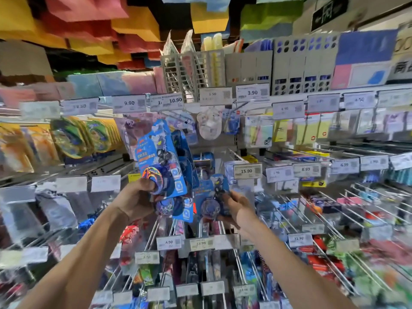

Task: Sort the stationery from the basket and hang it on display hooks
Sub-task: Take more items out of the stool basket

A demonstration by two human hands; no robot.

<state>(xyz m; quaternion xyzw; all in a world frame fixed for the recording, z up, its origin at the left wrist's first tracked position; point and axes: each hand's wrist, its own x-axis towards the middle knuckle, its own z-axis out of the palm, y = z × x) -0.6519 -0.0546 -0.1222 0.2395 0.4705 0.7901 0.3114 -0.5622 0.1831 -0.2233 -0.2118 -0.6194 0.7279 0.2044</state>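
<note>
My left hand (pixel 136 199) grips the lower end of a stack of blue blister-card packs (pixel 160 157), held upright and tilted left in front of the display wall. Each card carries a round blue disc toy. My right hand (pixel 236 208) pinches another blue card pack (pixel 211 192) by its lower right edge, just right of the stack. Both sets of packs sit in front of the hooks near the 10.90 price tag (pixel 172 101). The basket is out of view.
Rows of metal display hooks (pixel 330 210) stick out toward me on all sides, loaded with packaged stationery and price tags such as 15.90 (pixel 246 171). Grey file holders (pixel 298 65) stand on the top shelf. Coloured paper blocks hang overhead.
</note>
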